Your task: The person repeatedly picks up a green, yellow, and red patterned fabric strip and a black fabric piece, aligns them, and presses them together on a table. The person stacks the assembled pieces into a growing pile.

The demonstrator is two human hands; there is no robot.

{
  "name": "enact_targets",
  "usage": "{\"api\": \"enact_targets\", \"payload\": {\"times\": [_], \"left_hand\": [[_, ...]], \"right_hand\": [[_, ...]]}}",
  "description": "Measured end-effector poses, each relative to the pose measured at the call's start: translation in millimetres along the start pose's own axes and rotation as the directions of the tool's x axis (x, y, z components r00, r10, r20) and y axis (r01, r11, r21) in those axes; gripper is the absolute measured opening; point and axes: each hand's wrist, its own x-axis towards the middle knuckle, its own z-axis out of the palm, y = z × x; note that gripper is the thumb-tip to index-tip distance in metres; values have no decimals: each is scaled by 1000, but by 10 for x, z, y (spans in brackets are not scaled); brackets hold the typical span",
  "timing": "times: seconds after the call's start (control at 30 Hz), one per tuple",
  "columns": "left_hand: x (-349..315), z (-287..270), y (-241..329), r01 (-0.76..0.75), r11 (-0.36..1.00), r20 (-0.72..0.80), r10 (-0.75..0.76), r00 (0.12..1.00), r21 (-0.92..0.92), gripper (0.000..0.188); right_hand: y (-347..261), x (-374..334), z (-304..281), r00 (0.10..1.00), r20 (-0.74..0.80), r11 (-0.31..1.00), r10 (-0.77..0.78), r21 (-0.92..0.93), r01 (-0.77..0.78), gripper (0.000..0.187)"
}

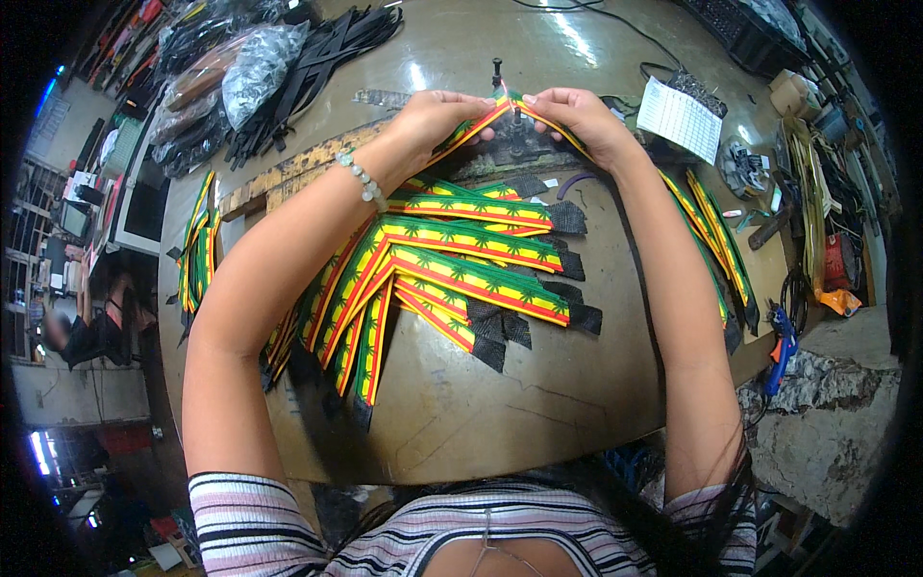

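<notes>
Green, yellow and red, the striped strap (500, 108) I watch is pinched by the left hand (450, 113) and right hand (586, 119) near a black post (497, 71), beyond matching straps (481, 281) on the surface (577, 385).

I hold a strap (501, 111) raised at twelve o'clock, pinched on either side of its bend by my left hand (450, 115) and my right hand (582, 117). Its peak points to twelve; one leg slopes toward eight, the other toward four. Red and yellow stripes show along it. On the table nearer me lies the pile (481, 279): overlapping bent straps striped green, yellow and red, with dark leaf shapes and black ends, their legs fanning toward four and seven.
</notes>
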Motion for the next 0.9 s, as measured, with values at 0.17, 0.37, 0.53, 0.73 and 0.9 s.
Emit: {"api": "enact_targets", "payload": {"times": [0.17,0.37,0.53,0.73,0.9], "left_hand": [[52,-39,-103,-30,996,40,33,999,-79,25],[-345,-163,555,-289,939,-111,312,944,186,28],[-1759,-292,1292,-624,639,-212,755,620,450,33],[-3014,323,-317,-333,699,-217,573,790,633,22],[-3149,729,-1422,-142,636,-307,541,783,759,25]], "right_hand": [[-29,-8,4,1000,-14,999,1,-38,-2,37],[128,30,-59,1000,-13,997,1,-79,-2,38],[-222,-33,-21,994,-96,974,-46,-224,24,31],[-1339,-1402,732,820,-52,632,-570,-665,398,25],[-481,-2673,1744,982,117,770,-146,-610,187,23]]}}
